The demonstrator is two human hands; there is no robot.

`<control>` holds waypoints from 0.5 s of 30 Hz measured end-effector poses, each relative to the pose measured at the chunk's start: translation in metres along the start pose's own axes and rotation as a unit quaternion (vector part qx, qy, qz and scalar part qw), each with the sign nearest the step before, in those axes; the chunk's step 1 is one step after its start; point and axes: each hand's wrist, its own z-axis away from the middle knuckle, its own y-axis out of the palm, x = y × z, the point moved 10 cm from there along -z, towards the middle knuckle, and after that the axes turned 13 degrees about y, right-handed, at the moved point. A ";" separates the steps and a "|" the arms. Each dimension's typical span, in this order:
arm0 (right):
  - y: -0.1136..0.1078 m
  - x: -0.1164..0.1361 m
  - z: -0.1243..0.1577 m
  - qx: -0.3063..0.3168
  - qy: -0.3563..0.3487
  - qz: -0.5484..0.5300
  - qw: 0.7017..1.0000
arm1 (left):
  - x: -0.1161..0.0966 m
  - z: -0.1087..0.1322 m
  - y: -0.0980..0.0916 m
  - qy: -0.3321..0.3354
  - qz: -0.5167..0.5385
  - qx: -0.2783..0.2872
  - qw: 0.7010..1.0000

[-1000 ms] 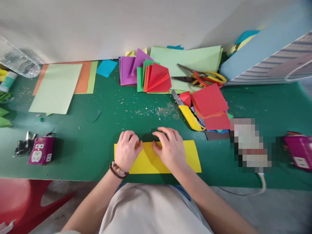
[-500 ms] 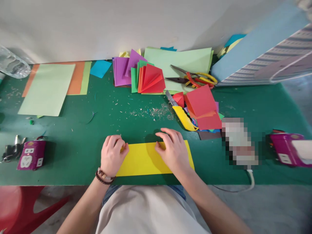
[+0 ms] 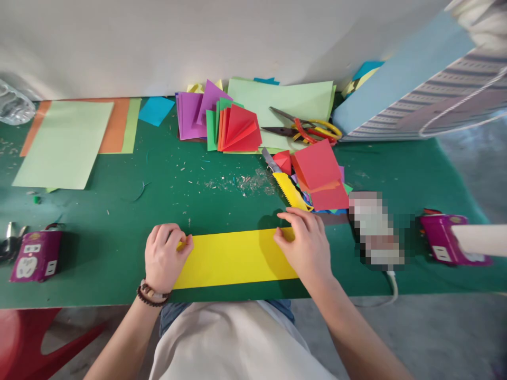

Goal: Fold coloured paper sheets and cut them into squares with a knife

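A green table (image 3: 119, 211) runs along a white wall (image 3: 158, 42). A yellow strip (image 3: 233, 258) lies at the table's near edge. The left hand (image 3: 162, 258), curled, pinches the strip's left end, and the right hand (image 3: 309, 248) presses flat on its right end. Well left of the strip sits a purple box (image 3: 34, 261), its label unreadable.
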 end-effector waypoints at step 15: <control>-0.010 -0.012 -0.004 -0.018 0.013 0.027 0.999 | 0.001 -0.001 0.001 0.009 -0.004 -0.004 1.000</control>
